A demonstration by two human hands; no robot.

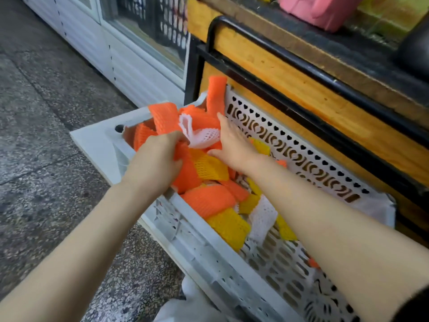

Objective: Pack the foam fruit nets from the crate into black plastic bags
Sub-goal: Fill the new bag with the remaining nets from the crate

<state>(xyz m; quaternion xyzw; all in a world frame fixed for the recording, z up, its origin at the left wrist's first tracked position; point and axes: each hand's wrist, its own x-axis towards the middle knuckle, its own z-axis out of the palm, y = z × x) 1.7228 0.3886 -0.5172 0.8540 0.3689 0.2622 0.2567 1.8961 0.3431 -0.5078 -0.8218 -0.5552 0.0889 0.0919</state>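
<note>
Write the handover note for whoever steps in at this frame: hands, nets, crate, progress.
Left hand: closed on a bunch of orange foam nets at the far end of the white crate.
Right hand: open, pressing flat on the pile beside a white net.
Orange, yellow nets and white ones fill the far half; near half shows bare crate floor.
No black bag in view. Bagging the rest remains.

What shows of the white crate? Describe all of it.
The white crate is plastic, rectangular and open-topped, its walls pierced with slots and heart shapes. It sits on the speckled floor against a wooden stand. Orange, yellow and white foam nets fill its far end. The left hand and right hand reach inside.
</note>
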